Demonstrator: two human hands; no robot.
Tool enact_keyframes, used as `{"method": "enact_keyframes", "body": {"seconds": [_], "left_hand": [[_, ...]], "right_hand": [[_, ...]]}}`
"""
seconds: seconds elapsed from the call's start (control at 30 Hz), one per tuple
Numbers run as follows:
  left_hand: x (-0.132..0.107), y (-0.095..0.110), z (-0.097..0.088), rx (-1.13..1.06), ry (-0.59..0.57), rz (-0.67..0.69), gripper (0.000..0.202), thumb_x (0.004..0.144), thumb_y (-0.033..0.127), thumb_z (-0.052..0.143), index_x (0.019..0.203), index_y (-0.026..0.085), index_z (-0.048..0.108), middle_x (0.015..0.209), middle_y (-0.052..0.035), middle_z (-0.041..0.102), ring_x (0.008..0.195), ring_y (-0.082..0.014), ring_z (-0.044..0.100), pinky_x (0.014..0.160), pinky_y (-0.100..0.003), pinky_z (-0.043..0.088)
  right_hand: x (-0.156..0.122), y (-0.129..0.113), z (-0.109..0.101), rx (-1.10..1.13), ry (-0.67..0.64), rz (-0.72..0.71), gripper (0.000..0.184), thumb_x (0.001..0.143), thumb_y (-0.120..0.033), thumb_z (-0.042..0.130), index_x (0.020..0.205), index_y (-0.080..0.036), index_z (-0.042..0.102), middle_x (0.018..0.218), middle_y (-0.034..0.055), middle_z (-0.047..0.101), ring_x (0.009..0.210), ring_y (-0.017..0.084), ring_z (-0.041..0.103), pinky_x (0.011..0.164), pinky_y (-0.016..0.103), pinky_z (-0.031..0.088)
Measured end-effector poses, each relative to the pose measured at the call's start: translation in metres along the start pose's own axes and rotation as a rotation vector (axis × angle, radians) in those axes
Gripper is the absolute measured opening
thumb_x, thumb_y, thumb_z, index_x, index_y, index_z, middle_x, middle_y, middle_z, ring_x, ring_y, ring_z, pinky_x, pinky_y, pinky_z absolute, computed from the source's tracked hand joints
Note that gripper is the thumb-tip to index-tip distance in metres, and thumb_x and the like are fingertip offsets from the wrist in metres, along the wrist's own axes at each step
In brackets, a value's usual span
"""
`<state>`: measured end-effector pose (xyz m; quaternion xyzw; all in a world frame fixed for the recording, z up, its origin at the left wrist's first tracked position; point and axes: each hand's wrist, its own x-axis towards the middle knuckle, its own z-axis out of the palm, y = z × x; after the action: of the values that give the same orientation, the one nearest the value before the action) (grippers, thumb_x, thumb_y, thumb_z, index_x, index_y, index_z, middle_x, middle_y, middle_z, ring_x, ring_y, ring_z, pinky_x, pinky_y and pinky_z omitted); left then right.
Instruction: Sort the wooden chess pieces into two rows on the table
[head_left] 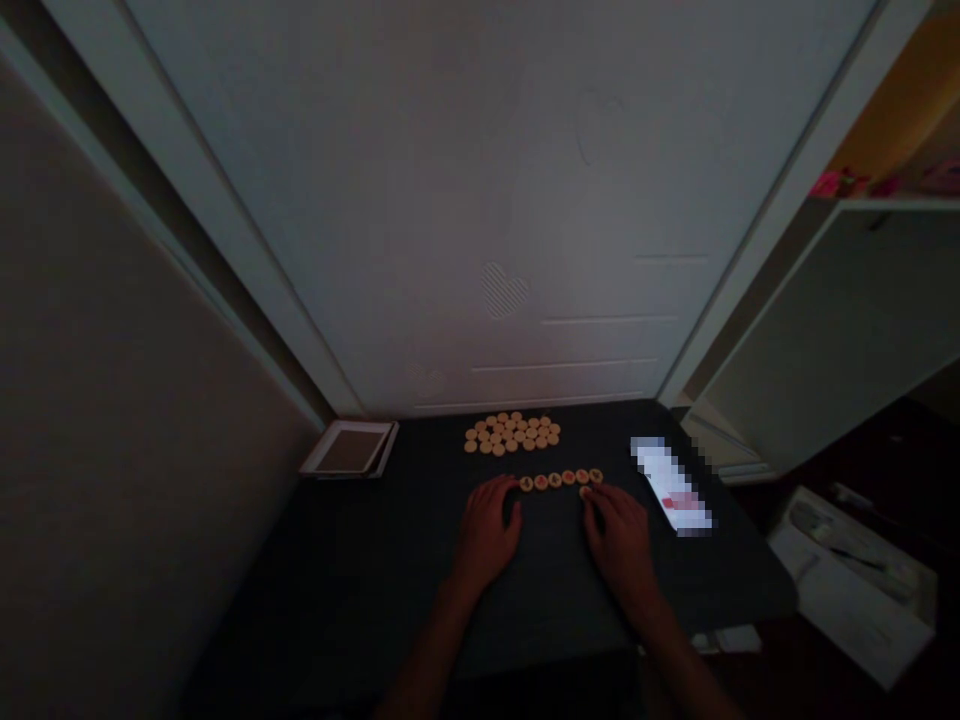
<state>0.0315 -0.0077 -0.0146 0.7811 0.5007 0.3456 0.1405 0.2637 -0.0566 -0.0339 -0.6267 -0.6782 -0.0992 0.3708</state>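
Note:
A row of several round wooden Chinese chess pieces (555,480) lies on the dark table, marked faces up, in red and dark characters. My left hand (487,530) rests at the left end of this row, palm down, fingertips beside the end piece and thumb apart. At the row's right end, my right hand (619,535) has its fingertips on a single chess piece (584,493), just below the row. Whether that piece is off the table is not clear. Beyond the row, a cluster of plain-looking round pieces (512,433) lies in loose lines.
A phone-like bright, blurred-out screen (671,485) lies right of my right hand. A shallow box or frame (352,448) sits at the table's back left. Behind the dark table (360,580) rises a white panel (480,200). A white box (855,580) stands lower right.

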Motion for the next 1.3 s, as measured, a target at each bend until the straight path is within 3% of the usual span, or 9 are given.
{"method": "enact_keyframes", "body": {"seconds": [0.13,0.37,0.6,0.83,1.1,1.3], "left_hand": [[0.016,-0.012,-0.005,-0.064,0.072,-0.038,0.027,0.093,0.018,0.052,0.117,0.024,0.061,0.120,-0.0065,0.068,0.116,-0.0242,0.061,0.103,-0.046,0.050],[0.054,-0.052,-0.022,0.107,0.220,-0.067,0.025,0.090,0.018,0.054,0.113,0.022,0.061,0.119,-0.0103,0.065,0.119,-0.0302,0.058,0.105,-0.050,0.046],[0.063,-0.075,-0.026,0.264,0.141,-0.018,0.029,0.091,0.024,0.055,0.120,0.022,0.059,0.130,-0.0113,0.062,0.121,-0.0312,0.056,0.102,-0.050,0.047],[0.068,-0.090,-0.032,0.263,0.098,0.022,0.032,0.092,0.029,0.057,0.122,0.022,0.057,0.128,-0.0105,0.064,0.119,-0.0299,0.058,0.101,-0.047,0.047],[0.075,-0.094,-0.035,0.270,0.085,-0.003,0.027,0.091,0.034,0.062,0.115,0.023,0.061,0.118,-0.0091,0.069,0.110,-0.0305,0.061,0.094,-0.045,0.049],[0.072,-0.092,-0.036,0.243,0.099,-0.028,0.022,0.091,0.034,0.063,0.111,0.025,0.064,0.114,-0.0066,0.072,0.109,-0.0302,0.063,0.092,-0.045,0.050]], "right_hand": [[0.002,-0.003,-0.004,0.018,-0.007,0.018,0.022,0.098,-0.026,0.052,0.110,-0.019,0.069,0.109,0.0111,0.073,0.105,0.026,0.065,0.093,0.042,0.045],[0.005,-0.007,-0.009,0.055,0.005,0.003,0.023,0.098,-0.025,0.051,0.111,-0.020,0.069,0.107,0.0112,0.073,0.103,0.026,0.065,0.092,0.044,0.046],[0.003,-0.007,-0.008,0.098,-0.006,-0.041,0.020,0.097,-0.021,0.053,0.112,-0.020,0.066,0.104,0.0105,0.072,0.102,0.027,0.064,0.091,0.046,0.049],[0.004,-0.016,-0.013,0.146,-0.081,-0.108,0.018,0.095,-0.019,0.054,0.108,-0.023,0.067,0.104,0.0088,0.071,0.102,0.026,0.065,0.091,0.046,0.051],[0.006,-0.025,-0.014,0.232,-0.236,-0.237,0.021,0.095,-0.019,0.053,0.109,-0.025,0.068,0.100,0.0074,0.072,0.097,0.025,0.068,0.088,0.044,0.056],[0.005,-0.028,-0.014,0.250,-0.286,-0.234,0.022,0.096,-0.019,0.052,0.110,-0.025,0.068,0.101,0.0080,0.072,0.096,0.025,0.067,0.087,0.043,0.056]]}}
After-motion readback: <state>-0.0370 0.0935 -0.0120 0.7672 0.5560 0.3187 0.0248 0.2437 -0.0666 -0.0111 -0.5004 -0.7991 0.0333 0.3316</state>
